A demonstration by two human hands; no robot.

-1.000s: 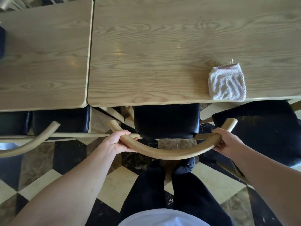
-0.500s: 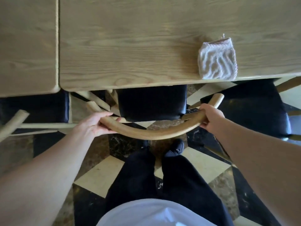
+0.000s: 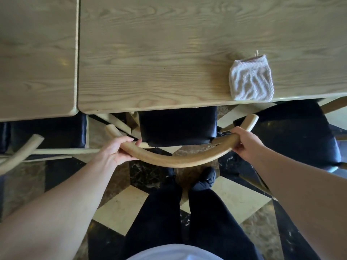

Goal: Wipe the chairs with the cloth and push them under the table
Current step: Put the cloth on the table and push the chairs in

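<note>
Chair [image 3: 178, 126] seat partly under counter [image 3: 150, 53] edge. Neighbour chairs [image 3: 300, 132] flank close on both sides; narrow floor [image 3: 234, 199] gaps between. Cloth [image 3: 250, 80] sits at the counter edge.

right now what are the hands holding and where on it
Both hold the chair's curved backrest rail: left hand near its left end, right hand near its right end.

1. The middle chair [image 3: 180, 160] is made of pale wood with a curved backrest rail and a black padded seat; most of the seat is tucked beneath the table [image 3: 169, 53].
2. The chair on the right [image 3: 300, 136], with a black seat, is angled and only partly under the table edge.
3. The left chair [image 3: 20, 152] is seen by its curved rail and black seat.
4. The cloth [image 3: 251, 80], whitish and folded, is laid on the table at its near edge.
</note>
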